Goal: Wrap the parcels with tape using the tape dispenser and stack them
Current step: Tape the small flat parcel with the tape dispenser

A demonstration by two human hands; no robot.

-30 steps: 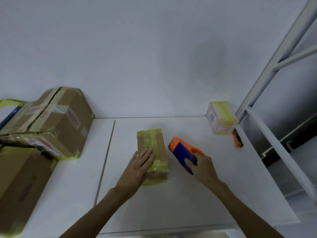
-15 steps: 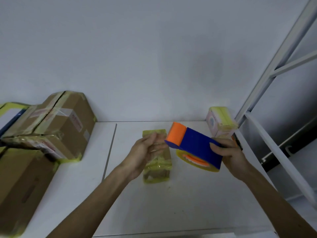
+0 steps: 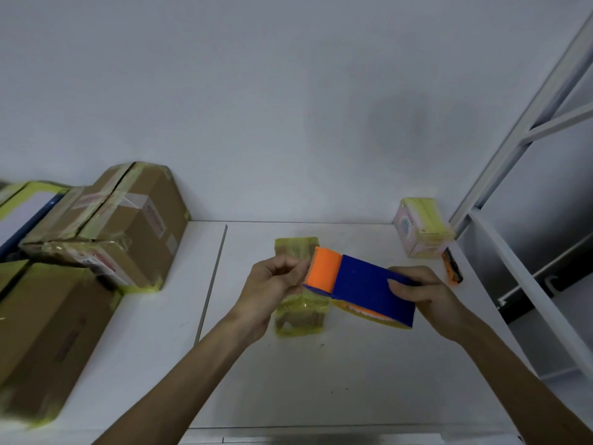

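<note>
Taped cardboard boxes (image 3: 138,226) at left are sealed, contents hidden. The parcel (image 3: 301,319), banded in glossy yellow tape, lies on the white table (image 3: 321,380). The left hand (image 3: 272,284) has left it and now pinches the toothed orange end of the dispenser (image 3: 365,284). The right hand (image 3: 420,293) grips its blue body, lifted off the table.

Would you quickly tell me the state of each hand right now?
Left hand: fingers pinch at the tape dispenser's orange end; whether on tape cannot be told.
Right hand: grips the tape dispenser's blue body.
</note>
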